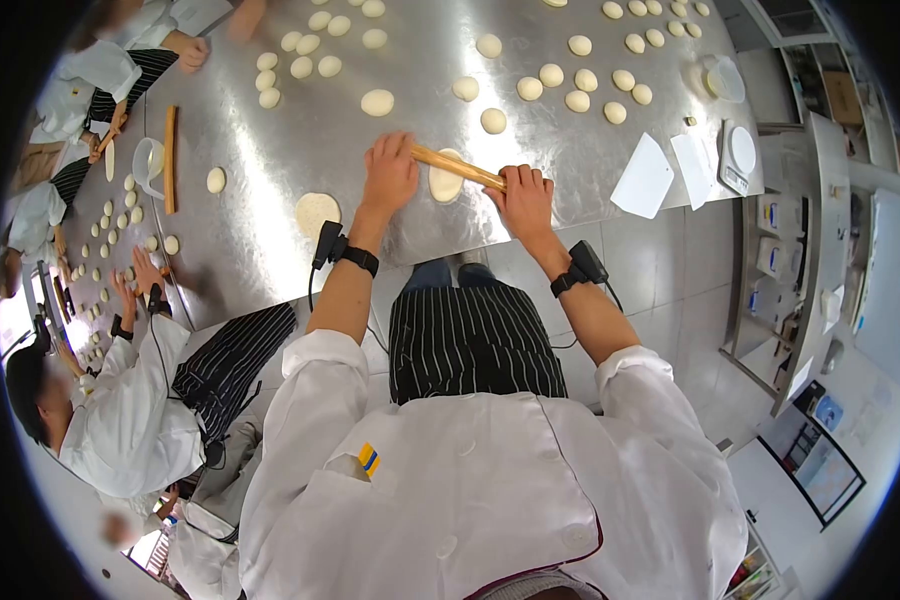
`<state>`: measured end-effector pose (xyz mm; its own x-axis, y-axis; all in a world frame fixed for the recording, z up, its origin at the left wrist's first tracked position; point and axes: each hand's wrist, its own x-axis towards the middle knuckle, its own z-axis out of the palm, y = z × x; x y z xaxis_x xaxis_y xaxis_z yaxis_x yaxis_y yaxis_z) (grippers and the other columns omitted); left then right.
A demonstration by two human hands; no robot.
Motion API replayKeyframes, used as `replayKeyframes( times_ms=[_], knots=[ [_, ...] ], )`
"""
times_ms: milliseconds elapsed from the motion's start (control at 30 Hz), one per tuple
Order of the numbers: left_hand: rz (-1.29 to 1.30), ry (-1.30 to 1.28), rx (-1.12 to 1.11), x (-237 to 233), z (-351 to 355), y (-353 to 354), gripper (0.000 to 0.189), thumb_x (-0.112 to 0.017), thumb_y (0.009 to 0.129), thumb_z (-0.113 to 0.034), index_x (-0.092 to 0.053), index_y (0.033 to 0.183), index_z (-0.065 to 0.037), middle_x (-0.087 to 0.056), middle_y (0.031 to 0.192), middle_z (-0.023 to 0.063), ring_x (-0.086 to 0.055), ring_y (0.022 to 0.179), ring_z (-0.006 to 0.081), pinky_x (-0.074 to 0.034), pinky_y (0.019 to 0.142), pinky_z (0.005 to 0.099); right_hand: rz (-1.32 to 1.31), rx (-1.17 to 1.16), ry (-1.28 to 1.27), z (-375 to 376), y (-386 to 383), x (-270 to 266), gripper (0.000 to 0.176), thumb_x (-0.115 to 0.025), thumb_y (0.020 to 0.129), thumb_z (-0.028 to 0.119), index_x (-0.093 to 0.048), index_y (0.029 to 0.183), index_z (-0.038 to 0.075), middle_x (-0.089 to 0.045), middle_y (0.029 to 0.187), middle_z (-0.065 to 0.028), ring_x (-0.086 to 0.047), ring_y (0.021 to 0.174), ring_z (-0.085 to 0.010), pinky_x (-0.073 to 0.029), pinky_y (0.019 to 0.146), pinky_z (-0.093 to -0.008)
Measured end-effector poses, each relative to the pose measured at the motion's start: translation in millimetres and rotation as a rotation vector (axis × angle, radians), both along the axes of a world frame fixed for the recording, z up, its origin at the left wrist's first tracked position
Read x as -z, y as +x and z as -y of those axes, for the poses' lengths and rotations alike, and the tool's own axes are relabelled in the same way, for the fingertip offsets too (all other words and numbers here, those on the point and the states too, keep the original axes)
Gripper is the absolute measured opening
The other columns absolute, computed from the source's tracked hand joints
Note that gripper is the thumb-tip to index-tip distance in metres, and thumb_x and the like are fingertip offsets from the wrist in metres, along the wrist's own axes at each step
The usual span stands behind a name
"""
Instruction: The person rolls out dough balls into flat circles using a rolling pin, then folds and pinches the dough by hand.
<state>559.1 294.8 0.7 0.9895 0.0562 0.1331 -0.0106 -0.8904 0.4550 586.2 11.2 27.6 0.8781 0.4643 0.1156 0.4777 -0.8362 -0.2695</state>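
A wooden rolling pin [460, 168] lies across a flattened oval of dough [444, 184] close to the table's near edge. My left hand [390, 172] is closed round the pin's left end. At the other end, my right hand [525, 198] grips it with the fingers curled over. A flat round of dough [317, 214] rests to the left of my left hand. Just beyond the pin sit a dough ball [493, 121] and a larger, slightly flattened piece of dough [377, 102].
Many dough balls [551, 75] are spread over the steel table [270, 240]. White scrapers [642, 178] and a kitchen scale [736, 158] occupy the right end. Another rolling pin [170, 160] and a clear container [150, 166] lie left. Co-workers [130, 400] stand along the left side.
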Motion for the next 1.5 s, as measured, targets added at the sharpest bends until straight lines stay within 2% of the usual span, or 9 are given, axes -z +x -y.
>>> replayKeyframes(
  times_ms=[267,400,500,567,700,767,1067,1267,1500],
  knots=[
    [-0.048,0.045,-0.058,-10,11,2,0.050,-0.058,0.099,-0.014,-0.056,0.148,-0.004,-0.055,0.149,0.0131,-0.047,0.138,0.0364,-0.037,0.113,0.0545,0.039,-0.049,-0.037,1,23,5,0.043,-0.070,0.095,0.052,-0.067,0.108,0.011,-0.066,0.096,-0.0062,-0.066,0.091,-0.0285,-0.050,0.079,-0.0466],
    [-0.061,-0.087,-0.141,-17,9,10,0.051,-0.059,0.097,-0.010,-0.056,0.148,-0.004,-0.058,0.146,0.0156,-0.052,0.130,0.0383,-0.041,0.110,0.0520,-0.233,-0.009,0.032,13,31,-11,0.048,-0.068,0.098,0.054,-0.068,0.092,0.007,-0.071,0.078,-0.0138,-0.071,0.074,-0.0376,-0.054,0.065,-0.0496],
    [0.211,-0.194,-0.157,-42,0,10,0.050,-0.060,0.094,-0.006,-0.059,0.144,-0.005,-0.064,0.138,0.0170,-0.062,0.118,0.0371,-0.049,0.102,0.0470,-0.303,0.045,0.139,28,21,-44,0.053,-0.070,0.097,0.055,-0.067,0.086,0.004,-0.070,0.073,-0.0191,-0.070,0.070,-0.0420,-0.053,0.062,-0.0510],
    [-0.004,-0.570,-0.283,-63,4,-14,0.042,-0.060,0.090,-0.004,-0.064,0.132,0.002,-0.069,0.123,0.0222,-0.067,0.106,0.0399,-0.054,0.092,0.0459,-0.417,0.112,0.286,45,-2,-66,0.050,-0.075,0.096,0.048,-0.065,0.085,0.000,-0.066,0.071,-0.0230,-0.067,0.068,-0.0449,-0.051,0.061,-0.0506],
    [-0.342,-0.397,-0.186,-53,12,-57,0.040,-0.062,0.091,-0.004,-0.067,0.131,-0.001,-0.071,0.127,0.0184,-0.072,0.106,0.0322,-0.057,0.090,0.0407,-0.443,0.233,0.408,92,-68,-75,0.041,-0.076,0.097,0.036,-0.064,0.084,-0.001,-0.064,0.069,-0.0236,-0.065,0.066,-0.0456,-0.049,0.060,-0.0489],
    [-0.231,-0.475,-0.160,-37,18,-56,0.038,-0.061,0.089,-0.002,-0.067,0.126,0.002,-0.070,0.115,0.0220,-0.069,0.102,0.0398,-0.056,0.089,0.0468,-0.486,0.285,0.369,111,-89,-75,0.035,-0.076,0.096,0.029,-0.065,0.084,-0.002,-0.062,0.067,-0.0223,-0.061,0.059,-0.0421,-0.047,0.058,-0.0459],
    [-0.118,-0.246,0.174,-36,26,17,0.033,-0.070,0.093,-0.008,-0.070,0.126,-0.005,-0.067,0.123,0.0135,-0.065,0.112,0.0354,-0.054,0.097,0.0444,-0.577,0.500,0.452,88,-116,-82,0.030,-0.077,0.096,0.026,-0.070,0.092,-0.003,-0.060,0.065,-0.0144,-0.055,0.059,-0.0210,-0.048,0.061,-0.0408],
    [-0.372,-0.318,0.245,-15,17,54,0.031,-0.072,0.091,-0.006,-0.074,0.122,-0.008,-0.066,0.118,0.0130,-0.064,0.110,0.0347,-0.054,0.095,0.0451,-0.583,0.549,0.516,46,-124,-61,0.029,-0.078,0.095,0.026,-0.070,0.092,-0.002,-0.057,0.065,-0.0104,-0.050,0.062,-0.0165,-0.046,0.060,-0.0374],
    [-0.231,-0.228,0.309,-20,21,49,0.020,-0.072,0.091,-0.004,-0.072,0.110,-0.006,-0.067,0.114,0.0126,-0.062,0.112,0.0372,-0.051,0.099,0.0454,-0.538,0.665,0.534,34,-132,-68,0.029,-0.077,0.094,0.024,-0.070,0.091,-0.004,-0.060,0.066,-0.0149,-0.054,0.060,-0.0208,-0.048,0.061,-0.0399]
  ],
)
